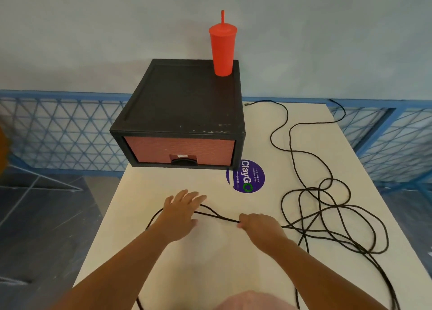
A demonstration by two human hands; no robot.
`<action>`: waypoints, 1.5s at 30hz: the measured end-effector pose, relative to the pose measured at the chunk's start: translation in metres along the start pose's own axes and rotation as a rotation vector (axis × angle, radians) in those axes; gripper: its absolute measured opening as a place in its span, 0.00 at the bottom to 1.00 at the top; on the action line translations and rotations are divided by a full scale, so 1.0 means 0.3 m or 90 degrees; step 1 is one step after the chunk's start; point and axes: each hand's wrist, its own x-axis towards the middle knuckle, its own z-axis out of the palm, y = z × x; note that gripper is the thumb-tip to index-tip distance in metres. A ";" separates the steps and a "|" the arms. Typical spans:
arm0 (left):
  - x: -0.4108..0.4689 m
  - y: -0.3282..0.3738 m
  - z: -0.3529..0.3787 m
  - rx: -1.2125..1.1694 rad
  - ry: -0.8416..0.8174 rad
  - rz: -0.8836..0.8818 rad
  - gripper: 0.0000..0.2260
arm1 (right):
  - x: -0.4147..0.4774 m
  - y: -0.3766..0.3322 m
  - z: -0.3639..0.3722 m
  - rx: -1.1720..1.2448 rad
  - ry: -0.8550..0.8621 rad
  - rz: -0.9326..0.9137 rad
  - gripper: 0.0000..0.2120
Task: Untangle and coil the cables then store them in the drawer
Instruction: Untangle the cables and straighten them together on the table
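Note:
A long black cable (322, 206) lies in loose tangled loops on the right half of the white table (210, 258), trailing up to the far edge. Two strands run left from the tangle. My right hand (259, 225) grips those strands near the table's middle. My left hand (182, 211) lies flat with straight fingers on a loop of the cable that curves off to the left. The black drawer unit (182, 103) with a red drawer front (180, 150) stands at the table's far left; the drawer is closed.
A red tumbler (222, 50) with a straw stands on the drawer unit's back right corner. A purple round sticker (247, 176) is on the table beside the unit. Blue mesh fencing (58, 132) runs behind and beside the table.

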 end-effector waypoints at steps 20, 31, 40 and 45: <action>0.049 -0.298 0.070 -0.199 0.011 -0.218 0.12 | -0.022 0.163 0.001 0.003 -0.085 0.138 0.13; -0.043 -0.380 0.101 -0.217 0.062 -0.469 0.14 | -0.069 0.324 -0.008 0.033 -0.069 0.275 0.13; -0.022 -0.278 0.074 -0.050 0.027 -0.454 0.17 | -0.041 0.341 0.003 -0.001 -0.085 0.288 0.16; 0.055 -0.141 0.023 -0.018 -0.008 -0.363 0.28 | -0.016 0.330 -0.046 -0.021 -0.062 0.255 0.15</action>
